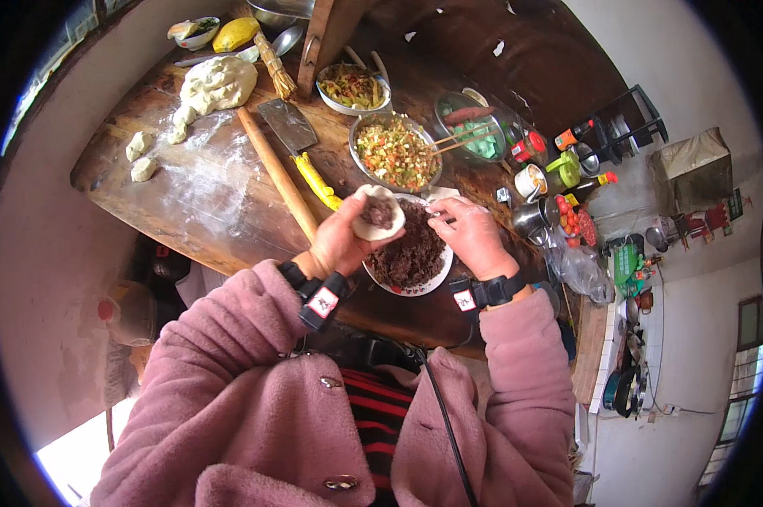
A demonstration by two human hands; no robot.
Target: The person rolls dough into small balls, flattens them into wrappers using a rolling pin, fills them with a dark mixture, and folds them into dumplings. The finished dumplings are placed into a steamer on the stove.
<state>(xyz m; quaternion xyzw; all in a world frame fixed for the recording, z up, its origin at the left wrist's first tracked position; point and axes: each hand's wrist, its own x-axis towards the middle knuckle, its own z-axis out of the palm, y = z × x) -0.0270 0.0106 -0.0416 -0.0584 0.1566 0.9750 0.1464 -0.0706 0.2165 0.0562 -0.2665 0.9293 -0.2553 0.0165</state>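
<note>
My left hand (343,237) holds a round dough wrapper (363,232) with dark reddish-brown filling (377,211) in its middle. Just to the right, my right hand (473,231) hovers over the rim of a white plate (446,269), its thumb and fingertips close together; whether they pinch a bit of something cannot be told. A heap of crumbly dark filling (413,253) lies on that plate. Behind it stands a metal bowl (356,158) of diced vegetable mix (397,152), with chopsticks (463,139) resting on its right edge.
A wooden rolling pin (277,171) and a cleaver (288,125) with yellow-wrapped handle (317,182) lie left of the bowls. Farther left are a large dough lump (218,82) and small dough pieces (142,156) on the floured wooden table (191,190). Jars, a metal pitcher (533,218) and tomatoes (569,220) stand right.
</note>
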